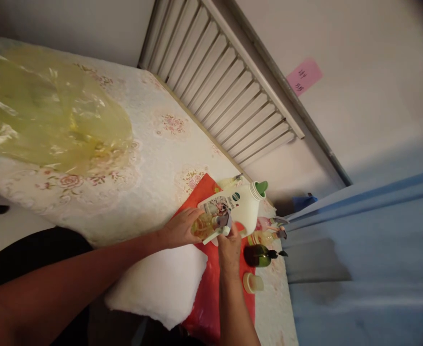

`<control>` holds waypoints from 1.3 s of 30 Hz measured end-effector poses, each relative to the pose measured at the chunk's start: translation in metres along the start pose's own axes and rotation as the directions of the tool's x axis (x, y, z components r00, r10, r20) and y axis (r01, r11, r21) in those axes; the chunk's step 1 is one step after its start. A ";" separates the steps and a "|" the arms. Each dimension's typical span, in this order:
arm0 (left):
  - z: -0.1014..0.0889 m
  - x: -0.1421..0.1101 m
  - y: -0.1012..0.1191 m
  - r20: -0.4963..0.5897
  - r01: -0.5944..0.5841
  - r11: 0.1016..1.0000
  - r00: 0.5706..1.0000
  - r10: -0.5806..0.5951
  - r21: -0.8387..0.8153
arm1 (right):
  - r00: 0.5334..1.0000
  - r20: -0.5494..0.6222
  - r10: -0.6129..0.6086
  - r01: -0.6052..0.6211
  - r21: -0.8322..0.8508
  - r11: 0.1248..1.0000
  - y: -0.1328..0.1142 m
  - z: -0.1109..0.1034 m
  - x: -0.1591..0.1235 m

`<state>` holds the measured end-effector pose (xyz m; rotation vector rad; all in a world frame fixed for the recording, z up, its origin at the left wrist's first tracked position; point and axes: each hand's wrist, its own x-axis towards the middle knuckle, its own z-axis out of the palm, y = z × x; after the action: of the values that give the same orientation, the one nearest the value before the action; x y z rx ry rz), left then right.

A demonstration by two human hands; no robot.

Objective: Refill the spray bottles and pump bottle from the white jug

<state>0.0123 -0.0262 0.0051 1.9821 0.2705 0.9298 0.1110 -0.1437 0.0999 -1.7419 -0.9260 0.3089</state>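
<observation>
My left hand (pixel 179 228) is wrapped round a clear spray bottle (pixel 201 225) with yellowish liquid in it. The bottle lies tilted, its grey and white trigger head (pixel 224 221) pointing right. At that head, the fingers of my right hand (pixel 230 246) are closed; its thumb side partly hides the trigger. Right behind both hands stands a large white jug (pixel 249 209) with a printed label, a handle and an open neck with a green piece in it. Beneath lies a red sheet (pixel 211 283), and a white cloth (pixel 164 283) is below my left forearm.
A yellow plastic bag (pixel 53 110) covers the left of the flowered tablecloth (pixel 153 158). Right of the jug are a dark green bottle (pixel 257 255), another spray bottle (pixel 265 237) and a pale cap (pixel 252 283). A slatted rail (pixel 225 86) and a blue curtain (pixel 377 259) border the table.
</observation>
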 end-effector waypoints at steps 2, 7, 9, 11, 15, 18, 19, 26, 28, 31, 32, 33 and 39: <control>-0.004 -0.001 0.010 -0.002 -0.009 1.000 1.000 0.009 -0.029 | 1.000 0.014 -0.019 0.019 0.018 1.000 -0.010 -0.007 -0.004; -0.015 -0.011 0.055 0.066 0.074 0.988 0.996 -0.065 -0.137 | 0.997 0.062 -0.034 0.027 0.113 0.993 -0.033 -0.030 -0.017; -0.018 -0.016 0.076 0.164 0.172 0.955 0.977 -0.134 -0.240 | 0.997 0.075 -0.010 -0.003 0.163 0.987 -0.039 -0.039 -0.024; -0.019 -0.020 0.096 0.258 0.274 0.900 0.947 -0.191 -0.340 | 0.997 0.078 0.008 -0.025 0.223 0.975 -0.045 -0.048 -0.032; -0.011 -0.028 0.126 0.419 0.418 0.774 0.881 -0.218 -0.476 | 0.997 0.049 0.055 -0.069 0.383 0.921 -0.054 -0.064 -0.049; 0.003 -0.035 0.141 0.510 0.470 0.678 0.845 -0.160 -0.565 | 0.989 0.037 0.142 -0.143 0.476 0.868 -0.056 -0.076 -0.063; 0.008 -0.038 0.145 0.523 0.475 0.653 0.841 -0.139 -0.590 | 0.986 0.041 0.163 -0.162 0.496 0.853 -0.055 -0.080 -0.067; 0.034 -0.051 0.176 0.526 0.485 0.535 0.846 -0.088 -0.692 | 0.981 0.017 0.194 -0.158 0.652 0.741 -0.053 -0.105 -0.094; 0.035 -0.053 0.183 0.531 0.488 0.539 0.843 -0.087 -0.687 | 0.980 0.031 0.196 -0.159 0.713 0.683 -0.054 -0.108 -0.099; 0.036 -0.056 0.190 0.534 0.486 0.561 0.841 -0.089 -0.670 | 0.984 0.067 0.165 -0.156 0.775 0.612 -0.054 -0.113 -0.106; 0.035 -0.057 0.192 0.539 0.490 0.572 0.837 -0.097 -0.658 | 0.985 0.079 0.156 -0.157 0.787 0.596 -0.055 -0.115 -0.108; 0.035 -0.059 0.194 0.547 0.498 0.579 0.831 -0.105 -0.645 | 0.985 0.088 0.151 -0.161 0.794 0.586 -0.055 -0.117 -0.109; 0.036 -0.065 0.203 0.584 0.530 0.573 0.804 -0.108 -0.624 | 0.981 0.101 0.167 -0.179 0.804 0.566 -0.063 -0.126 -0.114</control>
<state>-0.0403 -0.1986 0.1250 1.2047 -0.0601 0.1723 0.0852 -0.3059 0.1781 -0.9438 -0.4673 0.7523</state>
